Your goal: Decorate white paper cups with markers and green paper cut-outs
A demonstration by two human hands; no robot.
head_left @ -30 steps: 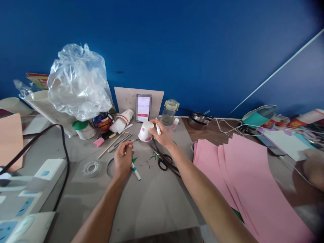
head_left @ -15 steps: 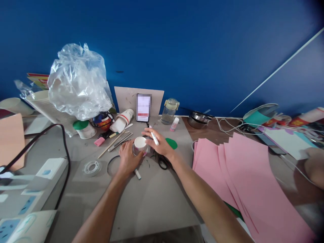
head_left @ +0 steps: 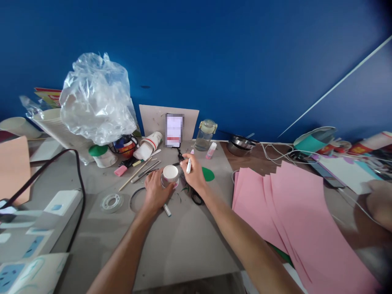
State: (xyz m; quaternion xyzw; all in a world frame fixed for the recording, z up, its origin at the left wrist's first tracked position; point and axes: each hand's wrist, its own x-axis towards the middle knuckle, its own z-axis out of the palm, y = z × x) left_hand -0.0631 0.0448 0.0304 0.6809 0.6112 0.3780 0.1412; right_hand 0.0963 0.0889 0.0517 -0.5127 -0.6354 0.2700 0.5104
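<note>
A small white cup [head_left: 170,173] stands on the grey table, with my left hand [head_left: 156,188] wrapped round its left side. Just right of the cup, my right hand [head_left: 193,174] grips a white marker [head_left: 189,165] and no longer touches the cup. Black scissors [head_left: 197,197] lie partly under the right hand. Beside that hand is a green paper disc [head_left: 208,174]. Another pale marker [head_left: 167,210] lies near my left hand, and a tape roll [head_left: 110,202] is farther left.
Pink paper sheets [head_left: 300,216] cover the right side. A phone [head_left: 174,130] leans on a board behind the cup. A glass jar [head_left: 206,134], glue stick [head_left: 211,150], plastic bag [head_left: 98,100] and power strip [head_left: 39,237] surround the work. Another person's hand [head_left: 379,200] is far right.
My right hand has drawn back to the right from the cup with the marker, which now points more upright. My left hand has stayed on the cup.
</note>
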